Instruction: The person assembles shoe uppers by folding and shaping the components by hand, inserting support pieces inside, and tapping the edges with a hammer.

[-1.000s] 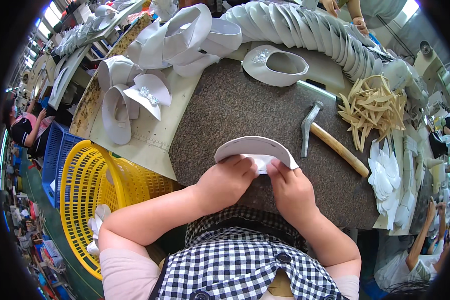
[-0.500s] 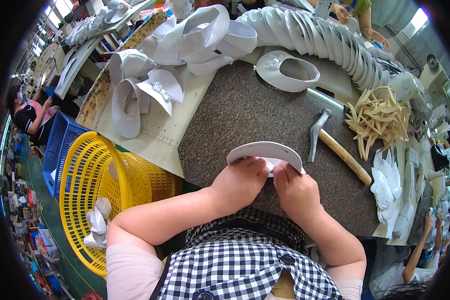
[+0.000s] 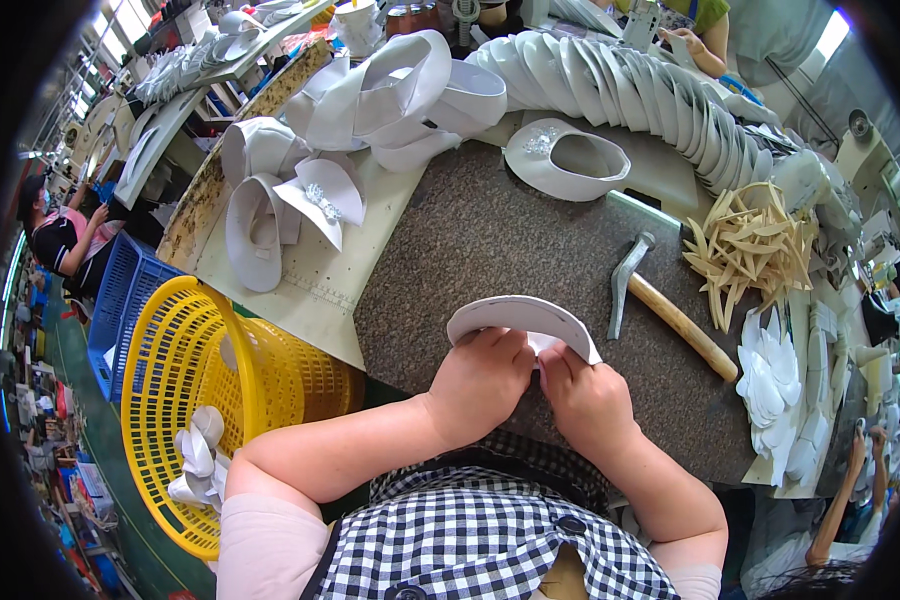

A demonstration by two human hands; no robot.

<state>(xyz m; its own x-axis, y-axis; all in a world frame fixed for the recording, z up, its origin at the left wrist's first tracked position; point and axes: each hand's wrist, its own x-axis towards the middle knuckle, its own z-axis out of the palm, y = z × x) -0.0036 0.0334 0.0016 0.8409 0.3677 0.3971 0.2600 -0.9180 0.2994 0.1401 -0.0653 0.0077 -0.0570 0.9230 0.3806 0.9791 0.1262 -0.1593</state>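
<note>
A curved white shoe upper (image 3: 525,312) is pinched in both my hands above the near part of the dark speckled work slab (image 3: 450,230). My left hand (image 3: 483,382) has its fingers closed on the left part of the upper's underside. Close beside it, my right hand (image 3: 587,400) grips the right part, fingertips nearly meeting the left ones. The folded inner part between my fingers is mostly hidden. To the right of the hands lies a hammer (image 3: 682,325) with a wooden handle. One white upper with a sparkling ornament (image 3: 568,168) rests at the slab's far edge.
A long row of stacked white uppers (image 3: 610,85) curves along the back. Beige strips (image 3: 755,245) and white cut pieces (image 3: 770,375) are heaped at right. More uppers (image 3: 255,235) sit at left, above a yellow basket (image 3: 305,370). Co-workers appear at the edges.
The surroundings sit slightly lower in the picture, apart from small shifts at my hands. Both hands keep their hold on the upper. A co-worker's hands at the upper right have moved.
</note>
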